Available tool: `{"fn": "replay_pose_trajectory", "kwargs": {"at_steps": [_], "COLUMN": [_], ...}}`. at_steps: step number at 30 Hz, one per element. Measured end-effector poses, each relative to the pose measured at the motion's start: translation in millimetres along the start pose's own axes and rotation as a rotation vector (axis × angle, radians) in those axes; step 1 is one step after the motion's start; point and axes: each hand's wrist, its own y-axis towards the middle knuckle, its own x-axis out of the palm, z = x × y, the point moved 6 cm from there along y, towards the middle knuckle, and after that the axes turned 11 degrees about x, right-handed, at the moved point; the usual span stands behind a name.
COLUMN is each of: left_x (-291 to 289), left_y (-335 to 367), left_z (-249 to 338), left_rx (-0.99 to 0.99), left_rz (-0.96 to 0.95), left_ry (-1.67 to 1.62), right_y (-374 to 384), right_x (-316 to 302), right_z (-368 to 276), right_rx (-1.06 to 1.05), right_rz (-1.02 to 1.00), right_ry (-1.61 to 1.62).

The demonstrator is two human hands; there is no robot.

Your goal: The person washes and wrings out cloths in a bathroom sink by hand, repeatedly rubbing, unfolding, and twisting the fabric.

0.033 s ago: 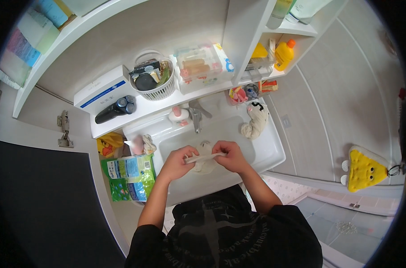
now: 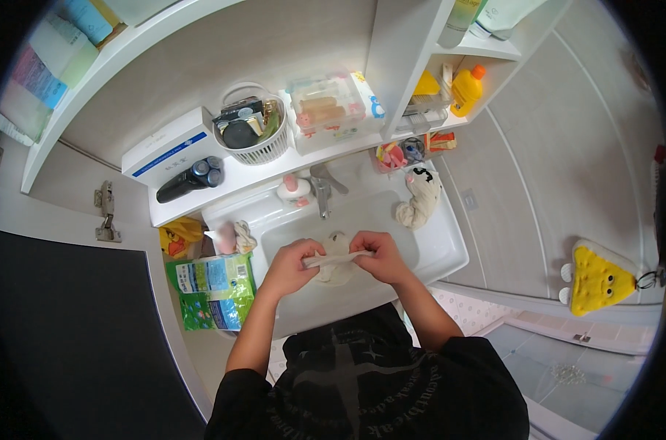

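Note:
A thin white cloth (image 2: 337,273), perhaps a sock, is stretched sideways over the basin of the white sink (image 2: 452,253). Its upper edge runs taut between my hands, and the rest hangs below in soft folds. My left hand (image 2: 292,268) pinches one end with the fingers closed; my right hand (image 2: 380,256) grips the other end the same way. On the sink's right ledge lies a bunched whitish sock (image 2: 419,203) with black markings. Beyond my hands the silver faucet (image 2: 321,192) stands at the back, beside a pump bottle (image 2: 295,191) with a pink top.
Above the sink, a shelf carries a black shaver (image 2: 190,181), a white box (image 2: 166,147), a filled basket (image 2: 263,150) and a clear container (image 2: 325,103). Green packages (image 2: 214,290) lie left of the sink. An open cabinet door (image 2: 69,315) stands at far left.

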Motion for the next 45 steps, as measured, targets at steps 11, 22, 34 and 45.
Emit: {"fn": "replay_pose_trajectory", "kwargs": {"at_steps": [11,22,34,45], "left_x": [22.4,-30.5,-50.1,41.0], "left_y": [-10.0,-5.7,-26.0,4.9], "left_z": [-58.5,0.0,-36.9,-7.8], "left_rx": [-0.077,-0.371,-0.39,0.255], "left_rz": [0.276,0.367,0.469,0.167], "left_ry": [-0.043,-1.255,-0.826,0.201], "right_y": [-2.4,14.8,0.4,-13.9], "right_x": [-13.3,-32.0,-78.2,-38.6], "right_z": [-9.6,28.2,57.1,-17.6], "right_rx": [0.254,-0.131,0.137,-0.334], "right_rz": [-0.091,0.227,0.455,0.071], "right_ry": [0.56,-0.238,0.331,0.036]}}
